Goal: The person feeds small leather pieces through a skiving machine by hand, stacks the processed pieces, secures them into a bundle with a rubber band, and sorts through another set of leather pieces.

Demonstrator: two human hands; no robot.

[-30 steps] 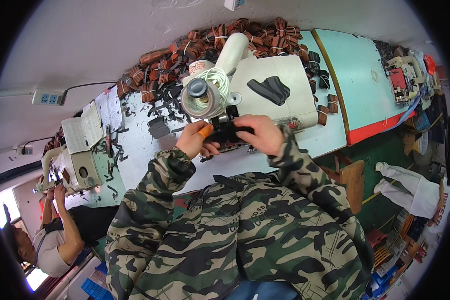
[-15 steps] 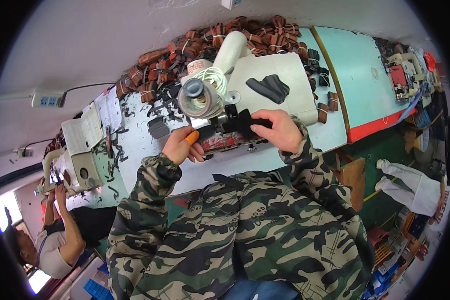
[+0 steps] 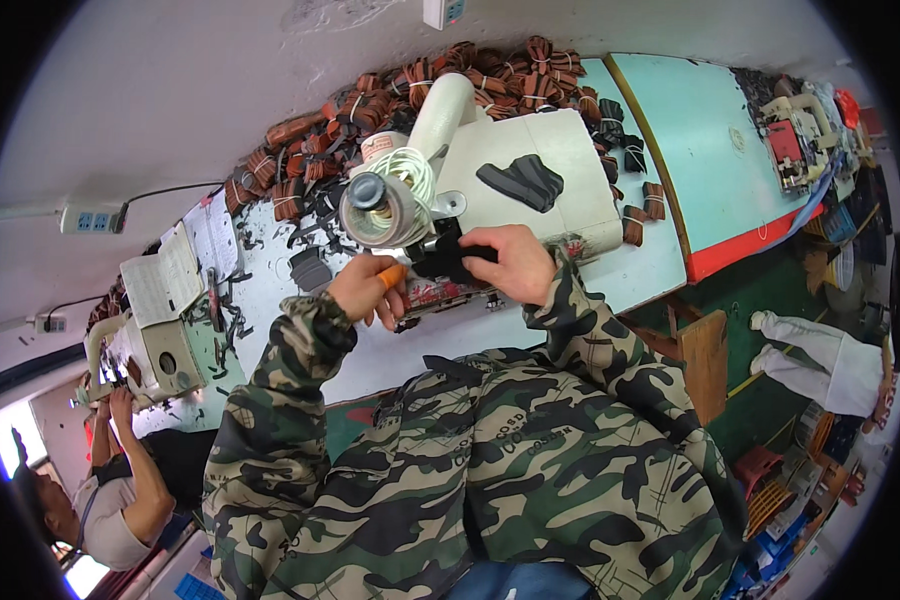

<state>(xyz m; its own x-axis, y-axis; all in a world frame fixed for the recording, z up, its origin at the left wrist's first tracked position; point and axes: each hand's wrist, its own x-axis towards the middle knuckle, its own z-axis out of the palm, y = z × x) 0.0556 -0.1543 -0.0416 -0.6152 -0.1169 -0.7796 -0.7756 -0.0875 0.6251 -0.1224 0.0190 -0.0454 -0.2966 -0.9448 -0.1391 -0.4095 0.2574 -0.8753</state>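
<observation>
Both hands sit lower and closer to the chest than half a second back; left hand [image 3: 365, 290] has slid off the black piece toward the person, right hand [image 3: 515, 262] keeps its spot on it.

Largest first: pale blue-white worktable [image 3: 610, 285] runs diagonally across the view, a second teal table with red edge [image 3: 735, 150] beyond it. Cream sewing machine with white arm and round thread spool end [image 3: 490, 165] stands mid-table, spool end facing the camera. Heap of brown and black strap bundles tied with white bands [image 3: 390, 95] lines the far table edge under the wall. Flat dark fabric piece [image 3: 520, 180] lies on the machine's top.

Small black fabric piece [image 3: 450, 255] sits at the machine's front, just under the spool; long axis roughly left-right across the view, left end toward the left hand. Right hand's fingers are closed over its right part, clamped on it. Left hand is curled around a small orange-handled tool [image 3: 392, 275], tool tip pointing up-right at the black piece; its working end is hidden behind the fingers, can't tell what kind of tool.

Needle area is covered by both hands. Most of the black piece is under the right fingers, outline hard to make out. Another person [image 3: 120, 490] at lower left works a second cream machine [image 3: 160, 340], partly cut by the rim.
</observation>
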